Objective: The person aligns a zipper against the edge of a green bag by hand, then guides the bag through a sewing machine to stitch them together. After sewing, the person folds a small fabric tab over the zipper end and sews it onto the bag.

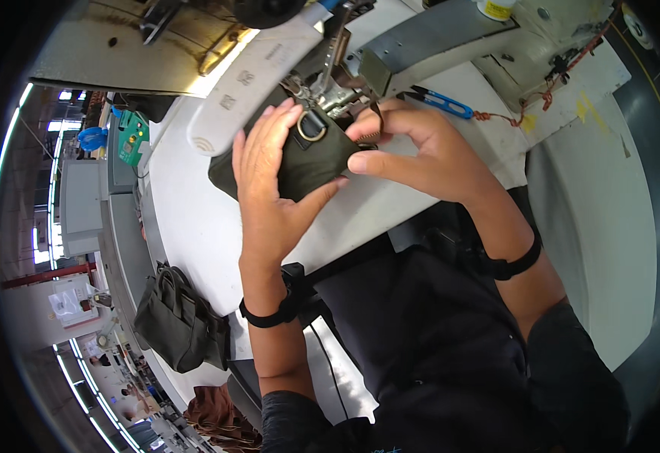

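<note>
A small dark olive-green fabric bag (311,172) lies on the white sewing table under the sewing machine's presser foot (337,98). It carries a black loop with a brass D-ring (313,126). My left hand (269,174) grips the bag, fingers across its top and thumb along its near side. My right hand (413,147) holds the bag's right end between thumb and curled fingers, beside a short strip of zipper teeth (369,137). The fingertips there are partly hidden by the fabric and a dark strap.
The machine's white arm (251,83) slants over the bag from the left. Blue thread snips (442,102) on an orange cord lie to the right. Several dark green bags (175,317) hang at the table's left edge, above brown material (220,419). A green device (130,137) stands far left.
</note>
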`<state>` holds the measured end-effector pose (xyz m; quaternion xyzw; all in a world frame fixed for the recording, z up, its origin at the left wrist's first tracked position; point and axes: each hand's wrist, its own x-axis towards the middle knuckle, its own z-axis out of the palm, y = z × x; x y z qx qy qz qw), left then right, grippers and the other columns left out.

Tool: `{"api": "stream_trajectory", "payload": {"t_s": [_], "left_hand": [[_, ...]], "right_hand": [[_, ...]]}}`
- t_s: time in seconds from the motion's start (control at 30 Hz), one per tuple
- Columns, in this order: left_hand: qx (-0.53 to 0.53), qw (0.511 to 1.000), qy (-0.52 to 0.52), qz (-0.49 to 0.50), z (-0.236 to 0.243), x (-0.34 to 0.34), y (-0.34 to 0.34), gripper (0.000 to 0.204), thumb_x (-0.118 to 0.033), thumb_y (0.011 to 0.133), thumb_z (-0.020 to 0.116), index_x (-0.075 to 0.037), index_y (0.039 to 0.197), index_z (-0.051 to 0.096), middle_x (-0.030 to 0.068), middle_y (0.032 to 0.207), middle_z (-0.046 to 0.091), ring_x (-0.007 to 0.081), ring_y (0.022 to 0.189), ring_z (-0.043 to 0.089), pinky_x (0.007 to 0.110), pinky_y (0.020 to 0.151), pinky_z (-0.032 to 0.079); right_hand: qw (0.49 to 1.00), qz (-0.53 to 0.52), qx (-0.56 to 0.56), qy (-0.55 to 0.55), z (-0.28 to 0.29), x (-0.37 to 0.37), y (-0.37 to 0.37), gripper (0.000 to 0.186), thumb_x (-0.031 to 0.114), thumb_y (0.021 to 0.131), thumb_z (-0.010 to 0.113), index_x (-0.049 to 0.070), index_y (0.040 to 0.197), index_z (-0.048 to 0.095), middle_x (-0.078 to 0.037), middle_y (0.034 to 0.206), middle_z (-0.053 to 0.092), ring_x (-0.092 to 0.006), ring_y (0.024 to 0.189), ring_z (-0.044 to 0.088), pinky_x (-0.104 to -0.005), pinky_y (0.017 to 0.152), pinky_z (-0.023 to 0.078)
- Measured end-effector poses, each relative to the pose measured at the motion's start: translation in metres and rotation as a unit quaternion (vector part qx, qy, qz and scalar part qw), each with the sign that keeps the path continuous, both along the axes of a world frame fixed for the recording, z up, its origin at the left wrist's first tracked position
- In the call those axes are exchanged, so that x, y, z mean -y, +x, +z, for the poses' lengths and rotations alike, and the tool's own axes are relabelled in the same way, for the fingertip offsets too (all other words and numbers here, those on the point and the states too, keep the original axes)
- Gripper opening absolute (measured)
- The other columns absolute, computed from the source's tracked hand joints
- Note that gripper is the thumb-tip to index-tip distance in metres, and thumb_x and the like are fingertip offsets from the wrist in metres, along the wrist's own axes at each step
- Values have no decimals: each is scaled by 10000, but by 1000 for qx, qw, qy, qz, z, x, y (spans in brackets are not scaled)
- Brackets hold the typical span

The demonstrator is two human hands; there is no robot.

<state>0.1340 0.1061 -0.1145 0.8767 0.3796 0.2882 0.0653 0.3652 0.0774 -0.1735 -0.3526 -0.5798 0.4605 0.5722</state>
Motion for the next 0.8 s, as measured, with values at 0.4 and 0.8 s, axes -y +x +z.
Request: {"api": "stream_trajectory", "payload": {"t_s": [0.4, 0.8], "left_hand": [[-3, 983, 182, 19, -3, 21, -1, 594, -88, 721, 912, -83, 1287, 732, 78, 1251, 746, 297, 1177, 670, 410, 1058, 454], [54, 986, 145, 68, -20, 28, 1, 602, -75, 746, 942, -46, 1295, 696, 128, 1304, 704, 317, 1227, 640, 418, 1069, 479]], "right_hand": [[998, 50, 42, -13, 11, -7, -15, 326, 311, 1019, 718, 40, 1196, 685, -11, 1056, 677, -111, 1010, 601, -301, 912, 494], [954, 85, -264, -111, -19, 1, -25, 236, 140, 1027, 666, 36, 1235, 703, 14, 1152, 679, -120, 1101, 598, -317, 1024, 456]]}}
